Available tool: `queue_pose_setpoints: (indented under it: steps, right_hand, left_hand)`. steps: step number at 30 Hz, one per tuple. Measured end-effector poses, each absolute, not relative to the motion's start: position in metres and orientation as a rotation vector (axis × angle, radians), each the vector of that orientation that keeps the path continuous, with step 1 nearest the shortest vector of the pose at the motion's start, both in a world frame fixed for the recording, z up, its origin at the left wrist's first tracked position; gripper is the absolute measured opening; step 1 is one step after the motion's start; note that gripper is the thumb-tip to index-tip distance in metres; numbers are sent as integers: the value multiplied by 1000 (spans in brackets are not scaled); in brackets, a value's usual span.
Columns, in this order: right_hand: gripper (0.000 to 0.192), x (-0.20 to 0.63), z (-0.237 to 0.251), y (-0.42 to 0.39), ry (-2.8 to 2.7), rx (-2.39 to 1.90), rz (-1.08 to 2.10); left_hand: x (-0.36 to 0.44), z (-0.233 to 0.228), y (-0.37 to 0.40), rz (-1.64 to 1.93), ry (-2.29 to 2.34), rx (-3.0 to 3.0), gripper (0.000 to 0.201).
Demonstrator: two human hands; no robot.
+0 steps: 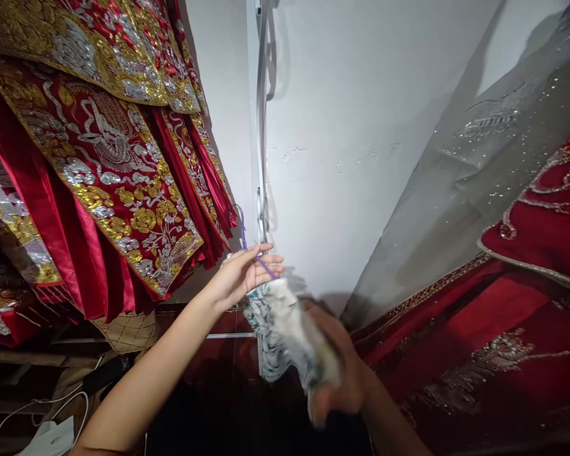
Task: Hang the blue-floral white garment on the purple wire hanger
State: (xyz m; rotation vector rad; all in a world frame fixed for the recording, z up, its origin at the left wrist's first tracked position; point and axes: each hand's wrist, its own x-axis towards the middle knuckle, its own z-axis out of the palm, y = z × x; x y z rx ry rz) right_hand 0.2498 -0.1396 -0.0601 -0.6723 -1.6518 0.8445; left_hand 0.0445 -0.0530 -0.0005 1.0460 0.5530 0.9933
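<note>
We see our left hand (244,273) raised with its fingers pinched together on a thin purple plastic hanger (244,235), whose hook rises above the fingertips. From that hanger hangs a pale white and grey-blue patterned cloth (278,332), and our right hand (337,380), blurred, is closed around the cloth's lower end, just below and to the right of the hanger. Behind the hanger stands a plain white wall (361,126) with a narrow metal rail (264,126) running up it. To the left of the hanger hang red satin garments with heavy gold and silver embroidery (109,171). To the right of the hanger lies a grey sheer sequinned veil (479,164) over more red embroidered fabric (503,342).
</note>
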Motion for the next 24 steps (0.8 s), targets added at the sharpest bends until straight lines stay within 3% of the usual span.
queue_pose_setpoints:
  steps: [3,6,8,12,17,24]
  right_hand:
    - [63,268,-48,-145,-1962,-576,967]
    - [45,292,-46,-138,-1853,-693,903]
    - [31,302,-57,-135,-1663,-830,835]
    - [25,297,-97,-135,-1456,-811,890]
    - [23,272,-129,-144,-1289,-739,1062]
    - [27,262,-138,-156,-1172,-790,1186]
  left_hand:
    - [24,2,-68,805,592,1114,22]
    - [-5,5,-81,591,823,1542,27]
    - [-21,7,-85,616,1080,1910,31]
    - [-34,18,-69,871,1424,2366,34]
    - [-21,39,-6,1210,1514,2385,39]
    - [12,63,62,987,1228,2000,34]
